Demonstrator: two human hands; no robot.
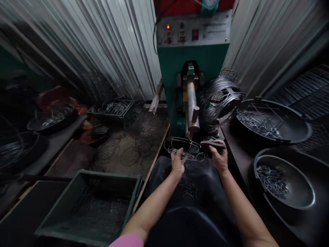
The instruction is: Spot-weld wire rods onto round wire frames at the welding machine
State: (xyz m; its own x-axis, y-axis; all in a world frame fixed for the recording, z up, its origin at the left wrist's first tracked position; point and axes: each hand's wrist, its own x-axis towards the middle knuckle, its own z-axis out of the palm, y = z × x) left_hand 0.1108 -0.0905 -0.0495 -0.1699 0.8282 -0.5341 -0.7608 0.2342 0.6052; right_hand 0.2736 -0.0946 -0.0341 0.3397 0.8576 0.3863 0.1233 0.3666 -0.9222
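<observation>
My left hand (178,164) is closed on a small round wire basket (192,156), with thumb on top and fingers under its wires. The basket is held tilted just below the electrode arm of a green welding machine (163,82). Whether it touches the electrode, I cannot tell. My right hand (220,158) grips a flat dark pad-like piece (217,143) at the basket's right side. Its exact kind is not clear. Short bent wire pieces (190,189) lie on the dark apron (205,206) over my lap.
A coil of wire (218,99) hangs right of the machine. Two dark pans (303,132) with short wire pieces stand at right, the nearer holding a bowl (299,192). At left is a green crate (84,173). Wire rings (130,156) lie on the floor beyond it.
</observation>
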